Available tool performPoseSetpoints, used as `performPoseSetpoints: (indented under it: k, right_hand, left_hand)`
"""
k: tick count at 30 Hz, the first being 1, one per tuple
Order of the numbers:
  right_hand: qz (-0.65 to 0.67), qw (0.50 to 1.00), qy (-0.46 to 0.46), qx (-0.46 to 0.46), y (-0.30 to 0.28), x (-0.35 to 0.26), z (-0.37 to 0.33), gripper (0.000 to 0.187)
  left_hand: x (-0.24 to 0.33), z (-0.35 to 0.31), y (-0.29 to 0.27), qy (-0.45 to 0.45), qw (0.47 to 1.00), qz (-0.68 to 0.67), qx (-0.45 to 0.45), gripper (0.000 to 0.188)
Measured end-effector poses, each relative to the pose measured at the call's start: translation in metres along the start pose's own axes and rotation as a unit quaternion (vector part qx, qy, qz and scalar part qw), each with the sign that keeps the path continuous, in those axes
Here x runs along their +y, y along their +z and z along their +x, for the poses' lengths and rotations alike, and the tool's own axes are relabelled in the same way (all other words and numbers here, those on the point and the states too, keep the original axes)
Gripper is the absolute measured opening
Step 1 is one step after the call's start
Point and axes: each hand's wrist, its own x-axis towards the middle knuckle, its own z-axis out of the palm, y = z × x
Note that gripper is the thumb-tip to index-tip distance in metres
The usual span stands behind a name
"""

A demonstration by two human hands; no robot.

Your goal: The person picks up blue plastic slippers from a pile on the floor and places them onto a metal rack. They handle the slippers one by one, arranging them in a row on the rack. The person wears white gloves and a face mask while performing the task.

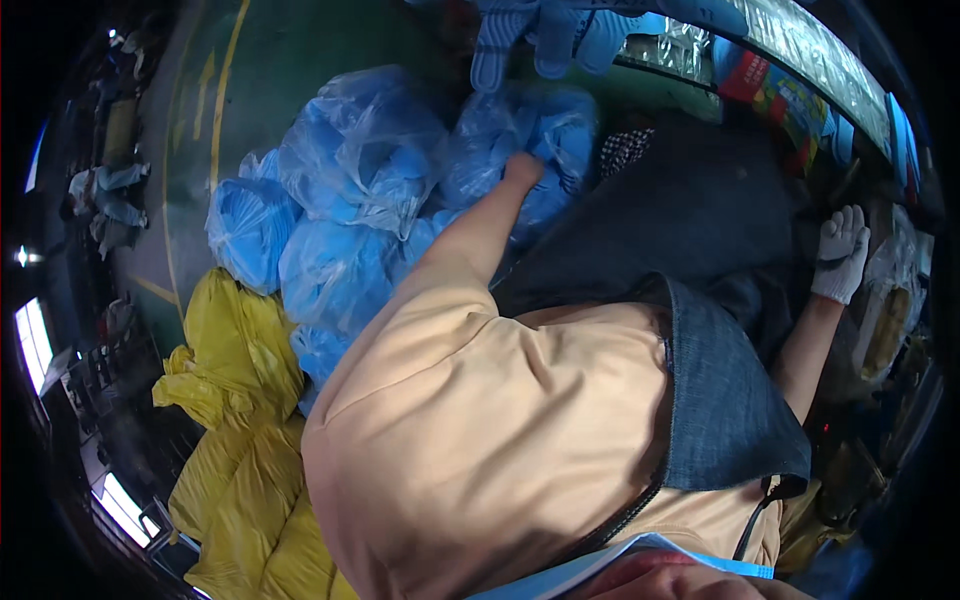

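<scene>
1. The clear plastic bag of blue, sole-shaped pieces (530, 130) sits ahead of the person, at the far right end of a heap of similar bags. It is slumped and rounded, so no definite long axis can be told.

2. The bare left hand (523, 173) meets the bag's near face, its arm reaching forward from the near left. The hand looks curled, but its fingers are hidden; whether it has hold of the plastic or merely presses on it cannot be told.

3. The right hand (841, 245), in a white glove, is well apart from the bag, off to the right. The bag therefore lies leftward and somewhat farther from it, and the left hand is clearly the nearer one. The gloved fingers look mostly extended, with nothing seen in them; a clear-wrapped bundle (890, 310) lies just beside, on the right.

4. Left of the bag are the other blue-filled bags (360, 150), with yellow sacks (240, 330) nearer on the left.

5. Between the hands spreads dark cloth (690, 210).

6. Beyond the bag, at the far side, blue sole-shaped pieces hang in a row (555, 40).
</scene>
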Motion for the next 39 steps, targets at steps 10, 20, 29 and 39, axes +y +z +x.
performPoseSetpoints:
  k: [10, 20, 29, 39]
  right_hand:
    - [-0.006, 1.000, 0.014, 0.027, -0.008, 0.000, -0.005, 0.049]
    - [-0.029, 0.999, 0.013, 0.034, 0.010, 0.000, -0.011, 0.052]
    - [-0.040, 0.998, 0.037, -0.010, 0.011, 0.000, -0.013, 0.051]
    - [-0.029, 0.997, 0.054, -0.044, 0.008, -0.002, -0.013, 0.050]
  left_hand:
    - [0.053, -0.011, -0.052, -0.107, 0.992, -0.061, 0.011, 0.062]
    - [0.041, 0.069, -0.020, -0.183, 0.925, -0.316, -0.108, 0.064]
    - [0.057, 0.074, -0.006, 0.033, 0.975, -0.107, -0.193, 0.044]
    - [0.119, 0.046, -0.007, -0.211, 0.969, -0.121, -0.044, 0.080]
